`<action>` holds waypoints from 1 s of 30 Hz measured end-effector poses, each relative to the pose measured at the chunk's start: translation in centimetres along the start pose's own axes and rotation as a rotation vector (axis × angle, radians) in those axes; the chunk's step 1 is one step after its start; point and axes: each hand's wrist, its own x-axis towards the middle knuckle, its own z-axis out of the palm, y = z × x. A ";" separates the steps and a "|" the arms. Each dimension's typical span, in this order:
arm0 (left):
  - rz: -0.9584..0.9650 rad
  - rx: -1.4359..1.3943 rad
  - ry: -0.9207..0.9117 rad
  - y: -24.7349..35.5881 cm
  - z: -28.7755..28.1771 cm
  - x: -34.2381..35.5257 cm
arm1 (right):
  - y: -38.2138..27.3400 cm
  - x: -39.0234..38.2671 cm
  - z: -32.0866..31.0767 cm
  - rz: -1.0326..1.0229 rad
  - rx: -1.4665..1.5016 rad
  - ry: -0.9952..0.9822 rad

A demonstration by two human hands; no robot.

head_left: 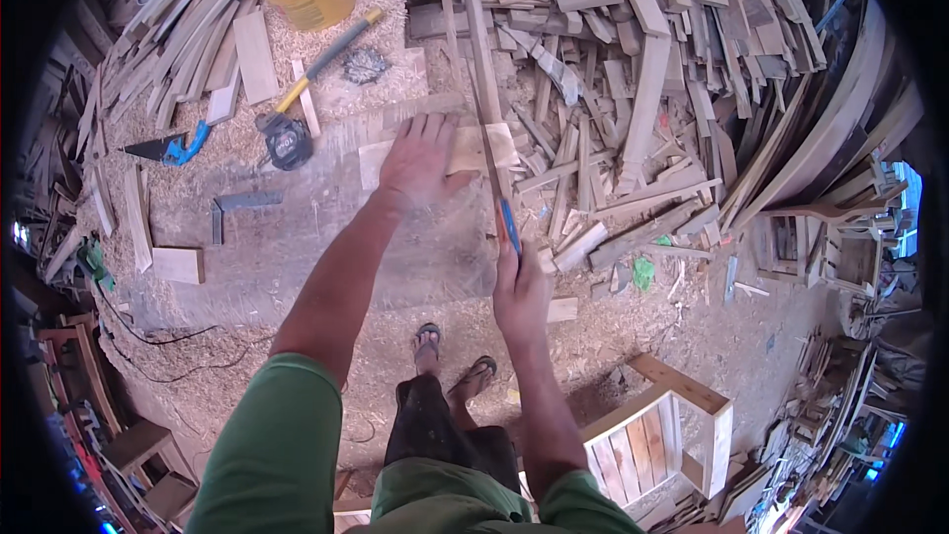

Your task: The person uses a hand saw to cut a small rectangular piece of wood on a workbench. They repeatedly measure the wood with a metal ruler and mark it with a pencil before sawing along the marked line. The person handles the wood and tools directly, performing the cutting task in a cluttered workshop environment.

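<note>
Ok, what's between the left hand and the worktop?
In the head view, a pale wooden board lies between the left hand and the worktop.

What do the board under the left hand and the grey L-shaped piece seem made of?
Board: likely wood, unfinished, given its pale, matte face. Grey L-shaped piece: possibly metal, dull finish, given its thin grey arms; plastic can't be excluded.

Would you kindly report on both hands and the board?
Left hand flat on pale board. Right hand gripping blue-handled saw, blade across board's right part. Tape measure lies left, apart from board.
</note>
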 end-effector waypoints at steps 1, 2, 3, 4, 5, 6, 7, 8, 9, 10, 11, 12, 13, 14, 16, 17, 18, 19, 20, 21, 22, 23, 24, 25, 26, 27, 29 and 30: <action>0.000 0.011 0.013 -0.2 -0.2 -0.1 | 0.1 -1.2 -0.7 -0.032 0.001 0.011; -0.012 0.017 -0.002 -0.2 -0.5 0.1 | 0.6 -4.6 -1.9 0.024 0.005 0.009; -0.021 0.010 -0.014 -0.1 -0.5 0.2 | 1.3 -9.3 -3.9 0.082 -0.004 0.011; -0.037 0.011 -0.030 -0.3 -0.4 0.1 | 1.8 -13.9 -5.7 0.087 -0.005 0.021; -0.033 0.021 -0.015 -0.2 -0.3 0.3 | 2.2 -16.1 -6.8 0.092 -0.003 0.034; -0.027 0.042 -0.004 -0.2 -0.4 0.4 | 2.4 -15.1 -6.7 0.153 -0.006 -0.015; -0.017 0.059 0.002 -0.2 -0.3 0.4 | 2.7 -14.3 -6.5 0.220 -0.011 -0.063; -0.019 0.054 -0.003 -0.1 -0.1 0.6 | 2.9 -13.2 -5.8 0.286 -0.015 -0.113; -0.009 0.042 -0.001 0.6 0.1 1.2 | 3.7 -9.4 -3.7 0.217 -0.061 -0.068; -0.014 0.031 -0.006 0.8 0.2 1.1 | 2.3 -5.5 -2.3 0.184 -0.009 -0.043; -0.002 0.034 0.000 0.6 0.1 1.3 | 0.8 -2.5 -1.1 0.151 0.042 -0.015; -0.002 0.035 0.004 0.4 -0.1 1.2 | 0.3 -1.1 -0.4 0.131 0.010 -0.031; -0.002 0.028 0.002 0.4 0.0 0.8 | 0.2 -1.1 -0.5 0.117 -0.029 -0.048; -0.011 0.020 0.009 0.2 0.0 0.4 | -0.6 -1.8 -1.5 0.137 -0.028 -0.079; -0.018 0.012 0.026 -0.2 -0.5 -0.1 | -2.5 -3.0 -3.7 0.177 -0.018 -0.128; -0.024 0.007 0.003 0.1 -0.7 0.2 | -1.5 -6.0 -5.1 0.237 -0.027 -0.146; -0.036 0.005 -0.017 0.4 -0.9 0.3 | -1.0 -9.6 -6.8 0.242 -0.032 -0.118; -0.047 0.000 -0.037 0.7 -0.9 0.5 | -0.7 -12.9 -8.4 0.248 -0.040 -0.088; -0.065 0.013 -0.057 0.4 -1.2 0.5 | -0.2 -15.2 -9.4 0.207 -0.039 -0.084; -0.066 0.021 -0.047 0.4 -1.1 0.6 | 0.1 -16.2 -9.6 0.172 -0.036 -0.075; -0.058 0.024 -0.040 0.7 -0.7 0.6 | 0.6 -14.8 -8.7 0.179 -0.058 -0.075; -0.051 0.026 -0.032 0.7 -0.5 0.9 | 1.5 -12.1 -6.9 0.185 -0.081 -0.074; -0.039 0.030 -0.023 0.4 -0.5 1.3 | 2.1 -8.8 -5.1 0.188 -0.098 -0.076; -0.031 0.022 -0.016 0.8 -0.2 1.2 | 1.4 -4.5 -3.2 0.165 -0.067 -0.055; -0.020 0.012 -0.009 1.0 0.0 1.3 | 0.2 -0.3 -1.3 0.143 -0.038 -0.030; -0.030 0.007 -0.016 0.9 0.0 1.1 | -1.0 2.3 -0.1 0.125 -0.086 -0.046; -0.045 -0.020 -0.037 0.5 -0.3 0.5 | -2.5 2.4 -0.7 0.108 -0.127 -0.072; -0.054 -0.018 -0.040 0.7 -0.2 0.1 | -2.8 1.3 -2.0 0.107 -0.115 -0.082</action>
